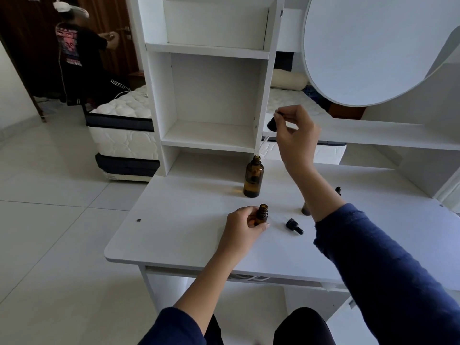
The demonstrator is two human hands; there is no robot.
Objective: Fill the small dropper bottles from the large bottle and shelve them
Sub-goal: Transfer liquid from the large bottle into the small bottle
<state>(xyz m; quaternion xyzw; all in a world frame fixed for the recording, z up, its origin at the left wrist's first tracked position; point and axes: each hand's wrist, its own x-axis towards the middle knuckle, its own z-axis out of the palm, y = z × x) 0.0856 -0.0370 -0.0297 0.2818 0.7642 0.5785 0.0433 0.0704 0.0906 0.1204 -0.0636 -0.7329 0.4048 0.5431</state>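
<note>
—On the far left of the white bench, what's the biggest thing?
—A tall white open shelf unit. I see no bottles in its compartments, so shelving looks not yet begun.
—Next down?
—The large amber glass bottle, upright and uncapped, just in front of the unit. Above it the right grip pinches a black-capped glass dropper, which is tilted with its clear tip at the bottle's mouth. Whether the tip is inside the neck, I can't tell.
—And the left?
—The left grip curls round the small amber glass bottle. It stands open-mouthed on the bench, nearer than the large one.
—Smaller bits?
—A second small dark bottle is half hidden behind the right forearm. A loose black dropper cap lies just right of the held bottle. Another black dropper sits farther right.
—Which step, then?
—Drawing liquid for a fill, I'd judge. The next move calls for carrying the tip to that narrow mouth while the left steadies the bottle. Then comes a slow squeeze.
</note>
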